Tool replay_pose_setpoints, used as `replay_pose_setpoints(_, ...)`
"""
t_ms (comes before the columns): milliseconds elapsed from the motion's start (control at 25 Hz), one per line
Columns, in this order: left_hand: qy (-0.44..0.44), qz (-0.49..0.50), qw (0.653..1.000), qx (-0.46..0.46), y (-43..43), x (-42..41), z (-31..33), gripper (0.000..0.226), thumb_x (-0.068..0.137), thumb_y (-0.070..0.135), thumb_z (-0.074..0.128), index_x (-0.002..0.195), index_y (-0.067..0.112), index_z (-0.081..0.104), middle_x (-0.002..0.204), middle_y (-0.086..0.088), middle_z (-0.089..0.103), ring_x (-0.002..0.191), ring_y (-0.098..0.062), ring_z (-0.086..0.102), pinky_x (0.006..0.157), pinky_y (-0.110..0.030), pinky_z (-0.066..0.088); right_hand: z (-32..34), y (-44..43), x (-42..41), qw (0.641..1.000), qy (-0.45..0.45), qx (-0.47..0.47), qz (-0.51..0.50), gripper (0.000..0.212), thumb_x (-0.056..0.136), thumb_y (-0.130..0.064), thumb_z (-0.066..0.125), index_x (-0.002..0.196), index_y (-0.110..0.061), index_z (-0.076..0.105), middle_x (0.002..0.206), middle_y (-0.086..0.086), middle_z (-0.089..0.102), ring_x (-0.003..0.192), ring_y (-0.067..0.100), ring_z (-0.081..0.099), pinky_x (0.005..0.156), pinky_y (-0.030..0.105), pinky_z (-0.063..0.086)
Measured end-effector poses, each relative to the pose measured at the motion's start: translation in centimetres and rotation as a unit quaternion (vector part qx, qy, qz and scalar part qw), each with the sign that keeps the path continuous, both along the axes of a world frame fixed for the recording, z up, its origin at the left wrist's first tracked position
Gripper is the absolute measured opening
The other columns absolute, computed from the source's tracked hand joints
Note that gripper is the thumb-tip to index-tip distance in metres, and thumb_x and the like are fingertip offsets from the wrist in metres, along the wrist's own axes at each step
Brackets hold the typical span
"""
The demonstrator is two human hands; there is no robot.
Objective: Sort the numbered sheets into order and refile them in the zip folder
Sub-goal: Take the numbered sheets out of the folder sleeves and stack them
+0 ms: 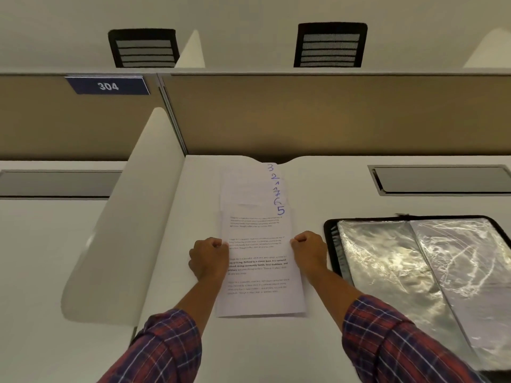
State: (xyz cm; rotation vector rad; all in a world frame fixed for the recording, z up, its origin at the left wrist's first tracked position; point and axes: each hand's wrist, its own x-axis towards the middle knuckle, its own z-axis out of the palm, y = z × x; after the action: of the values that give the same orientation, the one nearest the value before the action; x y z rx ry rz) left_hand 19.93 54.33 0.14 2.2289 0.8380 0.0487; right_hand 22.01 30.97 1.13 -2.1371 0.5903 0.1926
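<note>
Sorting seems in hand: left hand (209, 257) and right hand (309, 252) pinch sheet 5 (260, 299) mid-frame; next likely reordering, then the folder (330, 236).

The person's left sleeve (166, 346) and right sleeve (392, 335) are checked shirt cloth, dark red and navy with thin pale lines, cuffs at mid-forearm.
</note>
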Motion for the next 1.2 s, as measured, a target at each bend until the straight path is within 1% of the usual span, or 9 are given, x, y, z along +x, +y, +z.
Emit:
replay_pose_setpoints(200, 0.004, -0.017, 0.999, 0.045, 0.1, 0.1, -1.4, 0.025, 0.09, 0.037, 0.075, 0.11, 0.024, 0.071, 0.109, 0.001, 0.067, 0.106, -0.025, 0.061, 0.096, -0.047, 0.048, -0.7, 0.3, -0.1, 1.0, -0.003, -0.008, -0.014, 0.009, 0.099, -0.02, 0.068, 0.095, -0.013, 0.065, 0.089, -0.004, 0.064, 0.075, 0.004, 0.056, 0.058, 0.017, 0.041)
replay_pose_setpoints(360, 0.01, -0.022, 0.998, 0.052, -0.2, 0.0, -1.1, 0.032, 0.093, 0.036, 0.072, 0.12, 0.021, 0.066, 0.118, -0.004, 0.065, 0.113, -0.028, 0.056, 0.098, -0.048, 0.044, -0.7, 0.3, -0.6, 1.0, -0.016, -0.019, 0.016, 0.014, 0.097, -0.024, 0.072, 0.097, -0.014, 0.062, 0.093, -0.001, 0.065, 0.079, 0.009, 0.059, 0.059, 0.016, 0.04)
replay_pose_setpoints(440, 0.016, -0.029, 0.998, 0.052, -0.3, 0.0, -0.9, 0.033, 0.095, 0.037, 0.068, 0.123, 0.021, 0.065, 0.122, -0.006, 0.064, 0.116, -0.03, 0.055, 0.1, -0.049, 0.044, -0.9, 0.2, -0.9, 0.998, -0.028, -0.035, 0.047, 0.02, 0.098, -0.028, 0.072, 0.104, -0.012, 0.063, 0.101, 0.004, 0.067, 0.09, 0.016, 0.063, 0.066, 0.019, 0.043)
replay_pose_setpoints(520, 0.032, -0.038, 0.997, 0.058, -0.4, -0.1, -0.6, 0.036, 0.097, 0.038, 0.065, 0.128, 0.019, 0.064, 0.127, -0.008, 0.062, 0.12, -0.031, 0.054, 0.103, -0.049, 0.044, -0.9, -0.1, -1.3, 0.996, -0.025, -0.044, 0.074, 0.034, 0.099, -0.034, 0.069, 0.12, -0.008, 0.064, 0.115, 0.009, 0.064, 0.106, 0.023, 0.063, 0.081, 0.025, 0.047)
replay_pose_setpoints(680, 0.064, -0.054, 0.994, 0.066, -0.7, -0.3, 0.0, 0.047, 0.099, 0.041, 0.061, 0.139, 0.017, 0.059, 0.138, -0.013, 0.057, 0.128, -0.034, 0.051, 0.108, -0.05, 0.042, -0.3, -1.0, -2.1, 0.992, -0.003, -0.037, 0.117, 0.061, 0.101, -0.044, 0.064, 0.146, -0.005, 0.053, 0.143, 0.015, 0.05, 0.132, 0.028, 0.053, 0.108, 0.037, 0.047)
replay_pose_setpoints(800, 0.079, -0.063, 0.993, 0.061, -0.9, -0.4, 0.2, 0.053, 0.1, 0.043, 0.06, 0.145, 0.015, 0.056, 0.142, -0.014, 0.054, 0.131, -0.036, 0.05, 0.11, -0.052, 0.042, 0.4, -1.8, -3.0, 0.978, 0.018, -0.058, 0.199, 0.066, 0.101, -0.051, 0.06, 0.148, -0.006, 0.048, 0.148, 0.014, 0.043, 0.139, 0.03, 0.041, 0.111, 0.04, 0.04)
replay_pose_setpoints(920, 0.092, -0.063, 0.991, 0.074, -1.5, -0.6, 1.0, 0.057, 0.099, 0.043, 0.061, 0.146, 0.012, 0.054, 0.14, -0.016, 0.054, 0.129, -0.038, 0.05, 0.108, -0.053, 0.043, 0.7, -2.7, -3.9, 0.97, 0.04, -0.047, 0.237, 0.082, 0.101, -0.058, 0.056, 0.163, -0.013, 0.028, 0.164, 0.011, 0.029, 0.151, 0.03, 0.026, 0.122, 0.045, 0.03)
replay_pose_setpoints(1080, 0.072, -0.113, 0.978, 0.159, -4.2, -1.7, 2.2, 0.059, 0.099, 0.044, 0.059, 0.145, 0.009, 0.051, 0.142, -0.019, 0.052, 0.13, -0.038, 0.049, 0.107, -0.051, 0.042, 1.3, -5.4, -5.2, 0.965, -0.022, -0.103, 0.238, 0.077, 0.104, -0.054, 0.052, 0.163, -0.011, 0.026, 0.168, 0.012, 0.027, 0.154, 0.029, 0.024, 0.124, 0.043, 0.025)
replay_pose_setpoints(1200, 0.043, -0.173, 0.966, 0.188, -8.0, -2.7, 2.1, 0.066, 0.101, 0.048, 0.055, 0.153, 0.008, 0.042, 0.157, -0.017, 0.042, 0.144, -0.036, 0.038, 0.116, -0.051, 0.034, 2.0, -8.9, -6.4, 0.946, -0.074, -0.193, 0.25, 0.074, 0.106, -0.052, 0.048, 0.164, -0.013, 0.023, 0.171, 0.009, 0.021, 0.158, 0.027, 0.019, 0.124, 0.046, 0.022)
